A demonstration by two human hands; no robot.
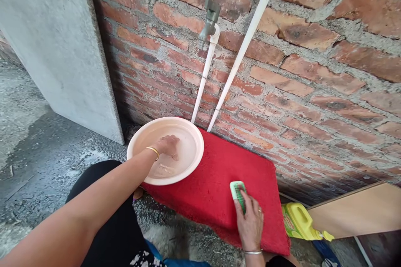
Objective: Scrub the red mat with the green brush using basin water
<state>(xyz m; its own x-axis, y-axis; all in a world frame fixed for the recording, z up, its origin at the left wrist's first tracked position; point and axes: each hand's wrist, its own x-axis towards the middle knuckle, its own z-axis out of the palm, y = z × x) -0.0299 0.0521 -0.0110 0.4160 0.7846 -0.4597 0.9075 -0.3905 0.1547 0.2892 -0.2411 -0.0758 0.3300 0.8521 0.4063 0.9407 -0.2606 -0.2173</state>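
Note:
My left hand (169, 146) reaches into a round, pale pink basin (133, 144) of water. Its fingers dip into the water (189, 150) and are partly hidden there, so I cannot see whether they hold anything. The basin rests on the left end of a red cloth (216, 158) spread over a low, flat support. On the right part of the cloth, my right hand (250, 221) grips a small, light green scrubbing brush (235, 187). The far end of the brush shows beyond my fingers; its lower end is covered by them.
A tap (209, 21) with white pipes (247, 46) is fixed to the brick wall (300, 104). A grey slab (62, 41) leans at the left over wet concrete floor (94, 146). At the right lie a yellow jug (297, 219) and a wooden board (357, 208).

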